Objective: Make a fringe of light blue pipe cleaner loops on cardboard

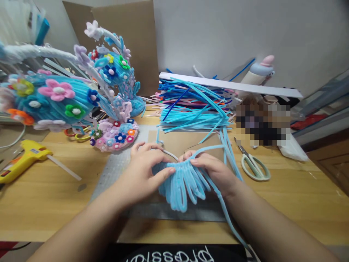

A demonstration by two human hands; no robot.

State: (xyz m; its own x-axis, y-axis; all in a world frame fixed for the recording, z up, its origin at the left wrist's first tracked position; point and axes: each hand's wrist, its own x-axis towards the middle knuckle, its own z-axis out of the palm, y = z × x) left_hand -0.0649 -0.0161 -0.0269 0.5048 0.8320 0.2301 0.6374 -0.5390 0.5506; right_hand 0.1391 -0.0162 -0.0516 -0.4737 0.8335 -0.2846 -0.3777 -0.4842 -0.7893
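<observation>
Pipe-cleaner fringe [180, 185], pale blue, held above the grey mat [111, 165], near middle. Left to right: yellow glue gun [34, 154] on the table [62, 207]; left hand [147, 165], thumb and fingers pinching the fringe's top edge; right hand [216, 170] pinching it farther right; scissors [254, 163] lying right of the mat.

Middle: blue loops [180, 189], soft and fuzzy, like cloth. Above them: pile of sticks [193, 118], same fuzz. Upper left: cardboard [131, 47], dull, papery; fuzzy flowers [58, 90]. Left: glue gun [35, 153], smooth yellow plastic. Right: scissors [253, 163], metal blades [240, 146], plastic handles [268, 174]. Lower right: table [302, 196], smooth wood, little shine.
</observation>
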